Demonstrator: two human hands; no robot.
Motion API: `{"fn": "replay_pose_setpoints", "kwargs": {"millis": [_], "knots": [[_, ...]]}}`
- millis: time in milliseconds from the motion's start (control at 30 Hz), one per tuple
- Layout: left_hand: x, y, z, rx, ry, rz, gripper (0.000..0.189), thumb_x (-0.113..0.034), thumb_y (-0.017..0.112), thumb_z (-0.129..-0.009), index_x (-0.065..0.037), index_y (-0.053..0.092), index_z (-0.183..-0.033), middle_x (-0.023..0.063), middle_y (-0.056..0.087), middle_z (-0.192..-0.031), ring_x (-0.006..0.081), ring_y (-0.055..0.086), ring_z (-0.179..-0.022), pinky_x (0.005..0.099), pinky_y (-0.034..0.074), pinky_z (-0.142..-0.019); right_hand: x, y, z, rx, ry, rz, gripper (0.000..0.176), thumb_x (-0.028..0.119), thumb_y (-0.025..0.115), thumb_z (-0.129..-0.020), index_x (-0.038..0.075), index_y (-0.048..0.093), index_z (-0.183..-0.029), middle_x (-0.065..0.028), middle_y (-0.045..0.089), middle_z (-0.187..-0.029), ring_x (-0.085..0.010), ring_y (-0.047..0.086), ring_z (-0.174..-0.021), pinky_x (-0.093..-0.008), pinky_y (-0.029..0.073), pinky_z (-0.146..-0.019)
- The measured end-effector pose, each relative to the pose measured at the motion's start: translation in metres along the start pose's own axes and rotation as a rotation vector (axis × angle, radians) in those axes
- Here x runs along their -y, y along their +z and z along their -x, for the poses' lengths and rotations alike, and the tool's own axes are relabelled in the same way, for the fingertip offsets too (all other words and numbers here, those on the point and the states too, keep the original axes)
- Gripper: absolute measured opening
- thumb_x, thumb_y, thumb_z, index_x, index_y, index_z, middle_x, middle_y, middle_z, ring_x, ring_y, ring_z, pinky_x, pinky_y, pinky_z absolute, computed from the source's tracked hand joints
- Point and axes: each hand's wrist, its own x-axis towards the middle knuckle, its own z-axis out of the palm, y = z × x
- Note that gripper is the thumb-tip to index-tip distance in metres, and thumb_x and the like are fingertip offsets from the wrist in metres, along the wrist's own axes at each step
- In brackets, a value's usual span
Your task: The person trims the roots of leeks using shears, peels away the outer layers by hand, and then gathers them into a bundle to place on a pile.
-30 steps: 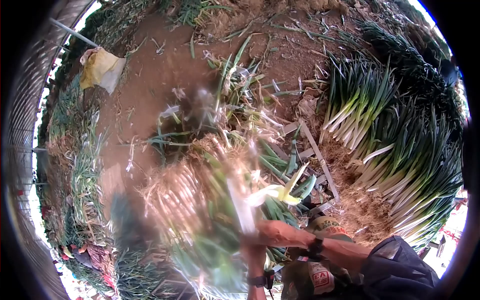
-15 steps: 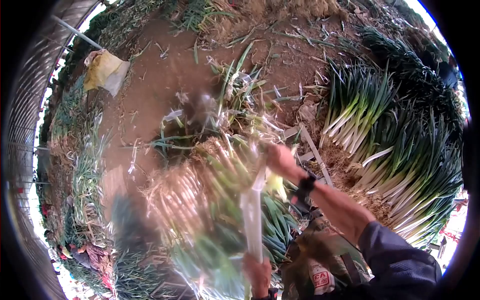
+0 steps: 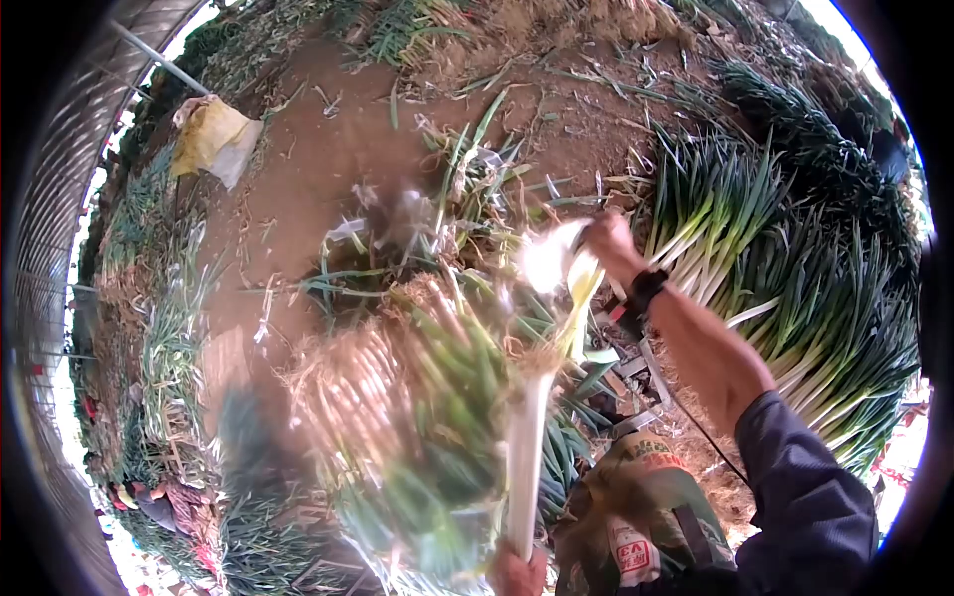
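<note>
My left hand, at the bottom edge of the view, is closed around the lower end of a white green onion stalk. The stalk stands up from it, with a brownish, ragged upper end. Above and to the right, my right hand is closed on a pale yellow-green outer leaf that stretches up from the stalk's top. A bright white glare sits beside that hand. Left of the stalk lies a heap of unpeeled green onions with roots, partly blurred by a smear on the view.
Rows of green onions with white stems lie at the right. Loose leaves and peelings litter the brown soil ahead. A yellow and white sack hangs by a pole at the upper left. A printed bag lies near my legs.
My right hand has moved up and to the right, away from the stalk, drawing the pale leaf out with it. My left hand has shifted slightly down and still holds the stalk.
</note>
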Motion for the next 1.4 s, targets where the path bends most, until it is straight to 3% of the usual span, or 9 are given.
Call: {"fn": "replay_pose_setpoints", "kwargs": {"millis": [133, 233, 333, 500, 533, 700, 867, 1167, 1400], "knots": [[0.107, 0.024, 0.001, 0.061, 0.007, 0.549, 0.053, -0.025, 0.072, -0.090, 0.000, 0.056, -0.133, 0.0077, 0.063, -0.085, 0.0114, 0.052, -0.070, 0.0291, 0.046, -0.057, 0.074, -0.045, 0.011, 0.379, 0.154, 0.056, 0.023, 0.021, 0.063, -0.090, 0.000, 0.071, -0.093, -0.0028, 0.061, -0.067, -0.0124, 0.057, -0.062, -0.0322, 0.045, -0.051], [0.087, 0.001, -0.018, 0.130, -0.195, 0.651, 0.042, -0.015, 0.071, -0.086, -0.002, 0.061, -0.125, 0.0058, 0.065, -0.088, 0.0118, 0.058, -0.067, 0.0284, 0.047, -0.055, 0.113, -0.033, 0.076, 0.668, 0.161, 0.022, 0.057, 0.015, 0.075, -0.088, 0.003, 0.051, -0.138, -0.0105, 0.070, -0.108, -0.0182, 0.066, -0.085, -0.0329, 0.058, -0.067], [0.074, -0.017, -0.024, 0.158, -0.351, 0.851, 0.037, -0.016, 0.072, -0.084, -0.001, 0.063, -0.117, 0.0052, 0.066, -0.085, 0.0135, 0.060, -0.065, 0.0290, 0.048, -0.054, 0.090, 0.008, 0.135, 1.043, 0.028, -0.339, 0.081, 0.005, 0.082, -0.076, 0.009, 0.043, -0.147, -0.0191, 0.051, -0.143, -0.0363, 0.050, -0.131, -0.0567, 0.041, -0.113], [0.043, -0.039, -0.021, 0.142, -0.331, 0.836, 0.040, -0.036, 0.074, -0.084, 0.001, 0.070, -0.098, 0.0038, 0.065, -0.073, 0.0161, 0.060, -0.056, 0.0300, 0.047, -0.050, 0.070, 0.080, 0.212, 1.391, 0.475, -1.326, 0.099, 0.002, 0.078, -0.076, 0.003, 0.019, -0.156, -0.0239, 0.024, -0.160, -0.0400, 0.035, -0.143, -0.0608, 0.033, -0.117], [0.059, -0.026, -0.020, 0.129, -0.341, 0.802, 0.043, -0.039, 0.074, -0.084, 0.001, 0.071, -0.098, 0.0040, 0.065, -0.072, 0.0160, 0.059, -0.055, 0.0295, 0.045, -0.050, 0.060, 0.101, 0.224, 1.269, 0.015, -0.893, 0.101, 0.003, 0.075, -0.079, 0.004, 0.012, -0.158, -0.0233, 0.019, -0.162, -0.0406, 0.032, -0.145, -0.0603, 0.033, -0.117], [0.040, -0.028, -0.019, 0.321, -0.078, 1.008, 0.052, -0.052, 0.065, -0.090, -0.001, 0.073, -0.099, 0.0007, 0.062, -0.071, 0.0129, 0.053, -0.055, 0.0298, 0.037, -0.049, 0.130, 0.110, 0.211, 1.386, 0.179, 0.019, 0.058, -0.001, 0.059, -0.091, -0.006, 0.040, -0.145, -0.0317, 0.043, -0.147, -0.0348, 0.062, -0.110, -0.0392, 0.059, -0.082], [0.051, -0.026, 0.003, 0.147, -0.307, 1.033, 0.027, -0.021, 0.075, -0.083, -0.002, 0.069, -0.102, 0.0014, 0.062, -0.074, 0.0117, 0.057, -0.060, 0.0259, 0.042, -0.051, 0.216, 0.082, 0.090, 0.512, -0.016, -0.447, 0.038, -0.003, 0.050, -0.095, 0.002, 0.061, -0.131, -0.0146, 0.073, -0.107, -0.0105, 0.050, -0.048, -0.0209, 0.040, -0.038], [0.065, -0.081, -0.017, -0.023, -0.258, 0.944, 0.017, -0.009, 0.067, -0.074, -0.001, 0.063, -0.089, 0.0049, 0.061, -0.079, 0.0166, 0.061, -0.069, 0.0289, 0.048, -0.063, 0.319, 0.012, -0.049, 0.009, -0.778, 0.461, 0.042, 0.002, 0.062, -0.090, 0.011, 0.062, -0.132, -0.0080, 0.071, -0.094, -0.0114, 0.057, -0.056, -0.0236, 0.042, -0.040], [0.077, -0.116, -0.037, -0.169, -0.150, 1.024, 0.023, -0.006, 0.067, -0.070, 0.000, 0.060, -0.092, 0.0075, 0.056, -0.078, 0.0191, 0.057, -0.063, 0.0311, 0.049, -0.059, 0.179, 0.077, 0.030, 0.725, -0.699, 0.706, 0.060, -0.002, 0.057, -0.087, 0.011, 0.048, -0.145, -0.0130, 0.067, -0.097, -0.0144, 0.055, -0.059, -0.0262, 0.047, -0.044]]}}
